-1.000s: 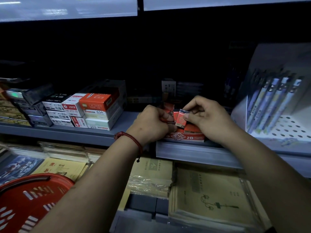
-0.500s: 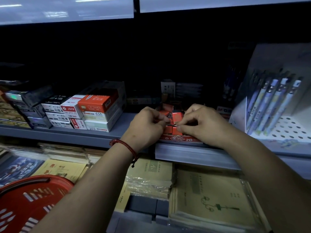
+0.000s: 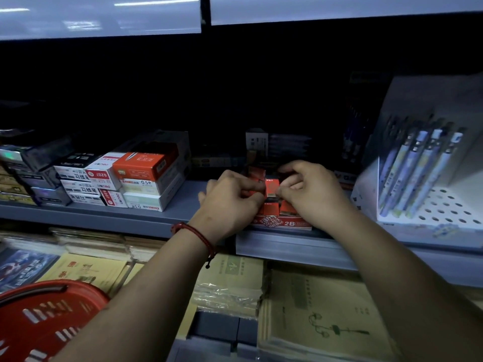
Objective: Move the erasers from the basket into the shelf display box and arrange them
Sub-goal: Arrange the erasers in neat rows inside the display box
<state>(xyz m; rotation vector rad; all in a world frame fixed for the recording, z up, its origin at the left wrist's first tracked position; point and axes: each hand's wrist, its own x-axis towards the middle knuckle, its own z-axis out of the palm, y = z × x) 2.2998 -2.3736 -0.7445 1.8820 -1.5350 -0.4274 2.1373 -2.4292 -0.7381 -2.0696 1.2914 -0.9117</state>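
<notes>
While both hands pinch it, the small red paper-sleeved eraser (image 3: 271, 188) stands upright between them. The left hand (image 3: 231, 202) grips at nine o'clock, the right hand (image 3: 311, 193) at three; the red cardboard display box (image 3: 282, 223) lies at six o'clock.

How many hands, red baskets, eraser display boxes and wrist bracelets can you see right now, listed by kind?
Hands: 2 (left hand, right hand)
Red basket: 1
Eraser display box: 1
Red bracelet: 1
Total: 5
The erasers are left out, as the hands partly hide them.
</notes>
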